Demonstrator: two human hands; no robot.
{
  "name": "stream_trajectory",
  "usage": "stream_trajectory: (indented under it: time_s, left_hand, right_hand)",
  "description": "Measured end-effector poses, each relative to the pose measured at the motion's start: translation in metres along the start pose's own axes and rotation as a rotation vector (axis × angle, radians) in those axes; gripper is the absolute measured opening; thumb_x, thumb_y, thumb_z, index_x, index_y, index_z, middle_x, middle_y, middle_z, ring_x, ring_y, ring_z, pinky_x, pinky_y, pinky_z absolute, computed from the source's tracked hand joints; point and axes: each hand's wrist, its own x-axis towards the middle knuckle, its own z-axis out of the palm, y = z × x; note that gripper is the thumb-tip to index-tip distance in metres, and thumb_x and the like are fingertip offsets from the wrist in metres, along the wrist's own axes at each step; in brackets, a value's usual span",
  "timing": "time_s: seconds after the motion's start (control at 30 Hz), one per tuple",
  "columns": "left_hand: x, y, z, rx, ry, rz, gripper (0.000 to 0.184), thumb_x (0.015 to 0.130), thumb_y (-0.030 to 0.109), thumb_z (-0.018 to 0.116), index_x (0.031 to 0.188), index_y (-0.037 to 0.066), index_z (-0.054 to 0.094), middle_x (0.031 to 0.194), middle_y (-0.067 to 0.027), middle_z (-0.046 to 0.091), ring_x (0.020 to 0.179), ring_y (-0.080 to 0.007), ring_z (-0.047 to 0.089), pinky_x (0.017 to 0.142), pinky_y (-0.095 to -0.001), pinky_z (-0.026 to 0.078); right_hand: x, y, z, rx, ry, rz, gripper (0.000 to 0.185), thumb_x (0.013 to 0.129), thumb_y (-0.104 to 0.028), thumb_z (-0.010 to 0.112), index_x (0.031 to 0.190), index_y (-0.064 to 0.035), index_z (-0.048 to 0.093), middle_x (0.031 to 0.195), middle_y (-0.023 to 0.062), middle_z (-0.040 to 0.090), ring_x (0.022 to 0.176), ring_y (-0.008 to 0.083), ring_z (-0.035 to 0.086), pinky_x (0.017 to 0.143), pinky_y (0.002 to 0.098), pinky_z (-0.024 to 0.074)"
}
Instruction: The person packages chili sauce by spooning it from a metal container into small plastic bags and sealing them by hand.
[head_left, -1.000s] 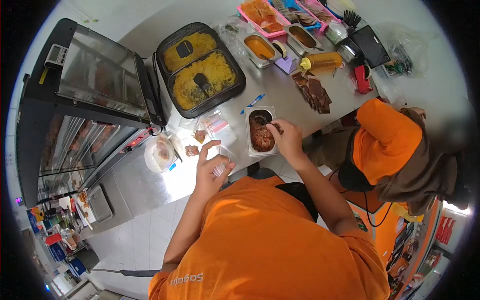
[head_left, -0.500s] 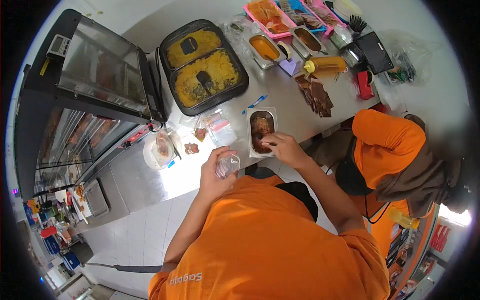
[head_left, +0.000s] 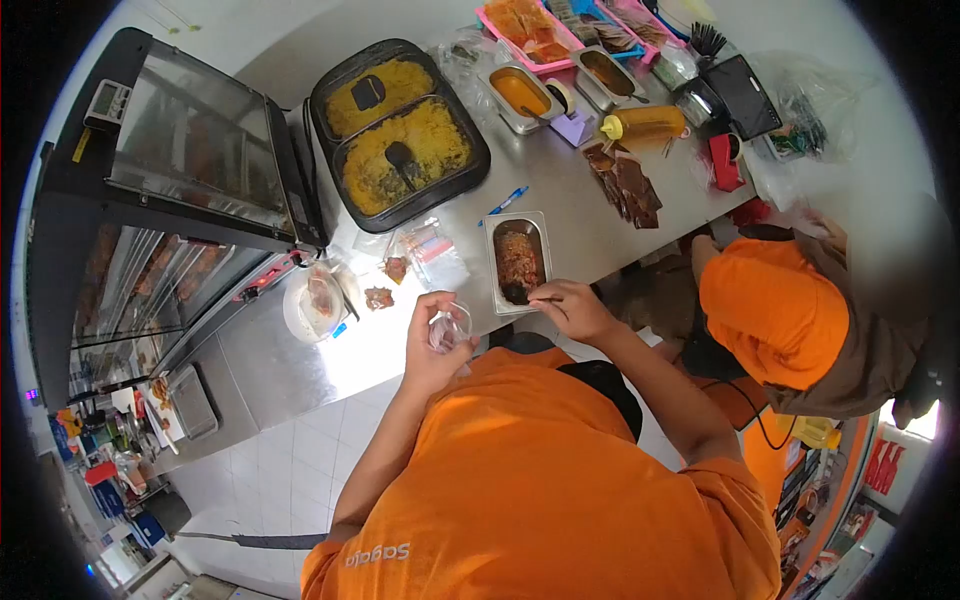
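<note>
My left hand (head_left: 428,362) is wrapped round a small clear plastic cup (head_left: 450,328) near the table's front edge. My right hand (head_left: 577,312) pinches the handle of a dark spoon (head_left: 516,294). The spoon's bowl rests at the near end of a rectangular metal container (head_left: 492,262), in a chunky reddish-brown sauce (head_left: 518,255). Whether the cup has anything in it I cannot tell. Left of the container lie clear plastic bags (head_left: 436,256) and two small packets of reddish food (head_left: 379,298).
A black two-part pan (head_left: 480,165) of yellow food stands behind, beside a glass display warmer (head_left: 195,150). Farther right are a metal tub of orange sauce (head_left: 520,93), a squeeze bottle (head_left: 645,124) and brown sachets (head_left: 625,185). Another person in orange (head_left: 775,310) is close on my right.
My right hand has shifted slightly right and down, drawing the spoon toward the container's near end. The left hand still holds the cup. The other person has bent and moved an arm.
</note>
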Motion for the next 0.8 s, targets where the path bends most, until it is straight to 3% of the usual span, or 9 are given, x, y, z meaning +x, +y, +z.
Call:
stream_trajectory:
  time_s: [0.1,0.2,0.3,0.47,0.53,0.6,0.8]
  left_hand:
    - [-0.001,0.01,0.003,0.015,0.018,-0.025,0.07,0.076,-0.013,0.076,0.138,0.008,0.052,0.106,-0.0006,0.053,0.09,-0.0059,0.057,0.072,-0.0196,0.047]
    - [-0.002,0.004,-0.003,0.046,-0.008,-0.117,0.072,0.074,-0.012,0.078,0.138,0.007,0.052,0.111,-0.0021,0.055,0.097,-0.0078,0.054,0.084,-0.0234,0.049]
    - [0.0,0.01,-0.003,0.076,-0.038,-0.148,0.067,0.076,-0.012,0.075,0.138,0.006,0.056,0.115,-0.0019,0.057,0.095,-0.0065,0.054,0.082,-0.0216,0.047]
    - [0.012,0.006,-0.01,0.351,-0.074,0.105,0.061,0.08,-0.013,0.068,0.138,0.006,0.062,0.118,-0.0009,0.059,0.087,-0.0041,0.055,0.074,-0.0193,0.045]
    - [0.014,0.005,-0.014,0.338,-0.099,0.064,0.061,0.081,-0.013,0.066,0.139,0.007,0.063,0.118,-0.0003,0.058,0.086,-0.0034,0.055,0.073,-0.0191,0.044]
    - [0.016,-0.001,-0.019,0.22,-0.136,-0.103,0.061,0.082,-0.013,0.066,0.139,0.008,0.064,0.116,0.0004,0.057,0.088,-0.003,0.055,0.073,-0.019,0.044]
    - [0.031,-0.002,-0.008,0.134,-0.14,-0.078,0.065,0.079,-0.011,0.075,0.14,0.007,0.062,0.106,0.0041,0.052,0.097,-0.0034,0.054,0.079,-0.0196,0.044]
  right_hand:
    - [-0.008,0.013,0.005,0.258,0.074,0.389,0.019,0.105,-0.018,0.068,0.105,-0.0002,0.074,0.098,0.0148,0.077,0.084,0.0214,0.076,0.079,0.0349,0.0605]
    - [-0.01,0.038,0.004,0.675,0.301,0.564,0.025,0.109,-0.022,0.065,0.105,0.0016,0.071,0.094,0.014,0.075,0.08,0.018,0.074,0.074,0.0325,0.0604]
    - [-0.014,0.053,0.006,0.92,0.43,0.786,0.026,0.11,-0.024,0.064,0.107,0.0021,0.067,0.092,0.0118,0.073,0.078,0.019,0.073,0.072,0.0315,0.06]
    - [-0.023,0.059,0.005,1.077,0.541,0.83,0.026,0.109,-0.024,0.066,0.11,0.0017,0.066,0.092,0.0118,0.071,0.082,0.0208,0.073,0.075,0.0329,0.0599]
    - [-0.027,0.061,0.002,1.109,0.574,0.818,0.026,0.109,-0.024,0.066,0.111,0.0015,0.065,0.092,0.0116,0.071,0.084,0.0213,0.073,0.076,0.0333,0.0599]
    - [-0.032,0.063,0.0,1.123,0.601,0.8,0.026,0.109,-0.025,0.066,0.11,0.0012,0.065,0.092,0.0115,0.071,0.086,0.0217,0.072,0.077,0.0336,0.0599]
    - [-0.033,0.054,-0.014,1.173,0.695,0.803,0.024,0.109,-0.024,0.066,0.109,-0.0002,0.065,0.094,0.0121,0.071,0.086,0.0223,0.072,0.078,0.0335,0.0602]
